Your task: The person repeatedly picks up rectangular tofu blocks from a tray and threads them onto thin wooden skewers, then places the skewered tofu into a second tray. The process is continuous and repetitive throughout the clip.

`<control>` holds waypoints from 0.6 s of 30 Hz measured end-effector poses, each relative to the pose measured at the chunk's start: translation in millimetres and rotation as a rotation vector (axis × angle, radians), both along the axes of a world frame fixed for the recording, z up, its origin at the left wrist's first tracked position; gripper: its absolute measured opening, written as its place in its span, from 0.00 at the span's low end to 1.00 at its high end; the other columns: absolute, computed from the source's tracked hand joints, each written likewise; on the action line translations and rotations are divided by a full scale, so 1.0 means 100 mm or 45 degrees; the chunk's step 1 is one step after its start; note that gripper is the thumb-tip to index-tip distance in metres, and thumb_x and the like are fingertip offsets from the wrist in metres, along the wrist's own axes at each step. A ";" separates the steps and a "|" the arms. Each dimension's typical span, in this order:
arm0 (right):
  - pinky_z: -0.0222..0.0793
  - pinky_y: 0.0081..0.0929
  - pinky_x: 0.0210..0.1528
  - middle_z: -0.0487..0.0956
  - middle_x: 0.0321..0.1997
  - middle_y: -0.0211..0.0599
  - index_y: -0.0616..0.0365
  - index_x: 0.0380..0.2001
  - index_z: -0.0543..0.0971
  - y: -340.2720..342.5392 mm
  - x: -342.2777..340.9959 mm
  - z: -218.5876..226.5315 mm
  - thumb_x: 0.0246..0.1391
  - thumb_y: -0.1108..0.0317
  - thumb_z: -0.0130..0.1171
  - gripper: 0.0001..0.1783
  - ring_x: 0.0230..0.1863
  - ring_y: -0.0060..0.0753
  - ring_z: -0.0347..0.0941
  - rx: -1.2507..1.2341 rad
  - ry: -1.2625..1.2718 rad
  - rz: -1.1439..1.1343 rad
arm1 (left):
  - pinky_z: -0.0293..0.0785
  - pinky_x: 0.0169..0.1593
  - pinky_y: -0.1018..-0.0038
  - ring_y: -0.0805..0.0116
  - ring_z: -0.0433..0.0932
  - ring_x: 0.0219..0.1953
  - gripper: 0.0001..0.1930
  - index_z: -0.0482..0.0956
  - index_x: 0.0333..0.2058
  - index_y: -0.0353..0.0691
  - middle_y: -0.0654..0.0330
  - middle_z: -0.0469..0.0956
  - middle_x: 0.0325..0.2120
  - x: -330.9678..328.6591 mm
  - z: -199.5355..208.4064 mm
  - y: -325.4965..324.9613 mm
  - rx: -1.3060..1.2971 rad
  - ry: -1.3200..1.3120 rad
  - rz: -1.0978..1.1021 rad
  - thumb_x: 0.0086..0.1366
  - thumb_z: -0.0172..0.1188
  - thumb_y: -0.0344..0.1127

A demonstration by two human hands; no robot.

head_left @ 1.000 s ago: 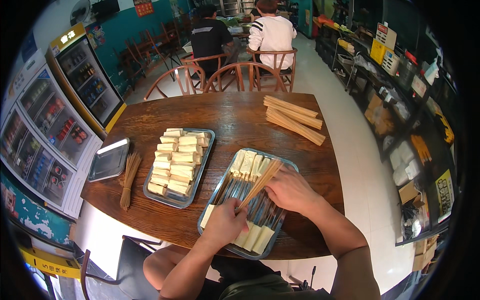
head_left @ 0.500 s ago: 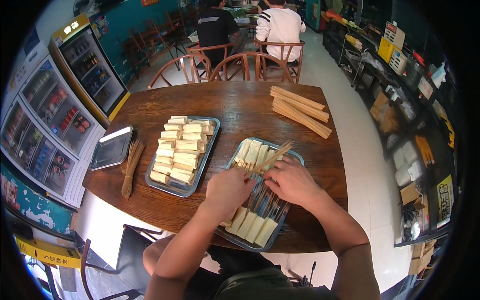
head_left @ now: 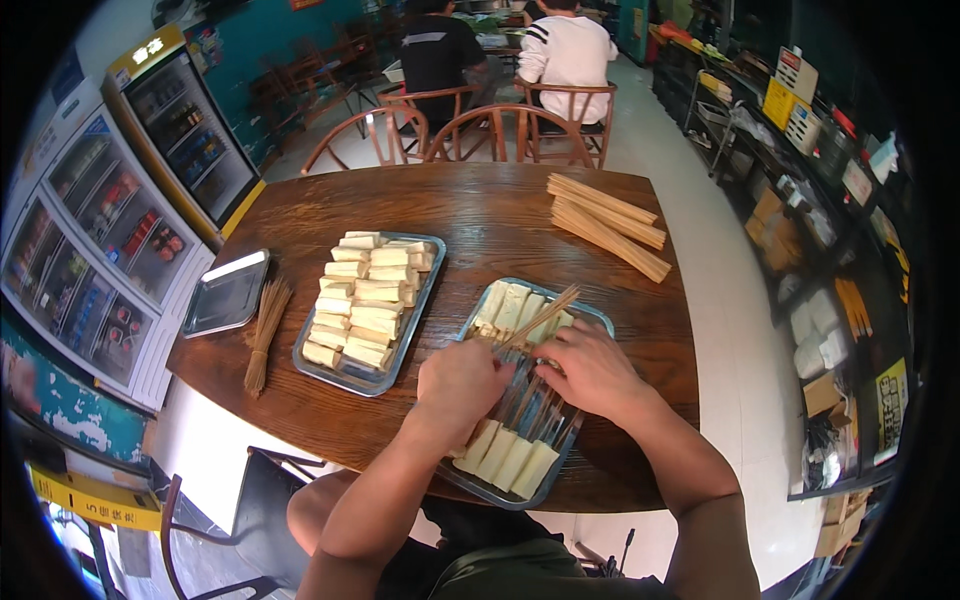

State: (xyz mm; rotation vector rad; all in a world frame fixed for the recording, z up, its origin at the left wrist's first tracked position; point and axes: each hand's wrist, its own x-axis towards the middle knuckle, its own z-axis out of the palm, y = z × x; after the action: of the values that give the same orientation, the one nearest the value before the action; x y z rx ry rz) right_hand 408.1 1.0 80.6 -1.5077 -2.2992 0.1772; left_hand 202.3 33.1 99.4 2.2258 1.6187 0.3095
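Note:
My left hand is closed over the near-right metal tray, holding a small bundle of bamboo skewers that slants up to the right. On the tray's other side, my right hand has its fingers bent down over skewer sticks, and its fingertips are partly hidden. Pale rolled pieces, looking like tofu skin, lie in a far row and a near row of this tray. Thin sticks run across the middle between the rows.
Left of my hands a second tray is stacked with pale rolls. Beyond it lie a tied skewer bundle and another tray. More skewers rest at the table's far right. Chairs and two seated people stand beyond.
The whole view has shifted slightly, so the table sits a little further right. My right hand has dipped slightly toward the sticks, while my left hand keeps hold of the skewer bundle.

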 end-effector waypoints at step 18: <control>0.67 0.36 0.60 0.77 0.50 0.38 0.57 0.49 0.80 1.06 -2.22 0.34 0.56 0.65 0.64 0.17 0.56 0.40 0.70 0.025 0.002 0.641 | 0.60 0.25 0.82 0.80 0.59 0.21 0.12 0.71 0.45 0.42 0.68 0.63 0.23 -1.75 -0.86 -0.50 0.529 -1.988 0.760 0.80 0.41 0.41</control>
State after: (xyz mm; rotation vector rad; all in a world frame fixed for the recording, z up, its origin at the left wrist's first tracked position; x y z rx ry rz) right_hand 186.0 107.3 114.1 -0.8892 -2.6259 0.2872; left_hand 27.2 -16.6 13.6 0.8366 1.1301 1.9982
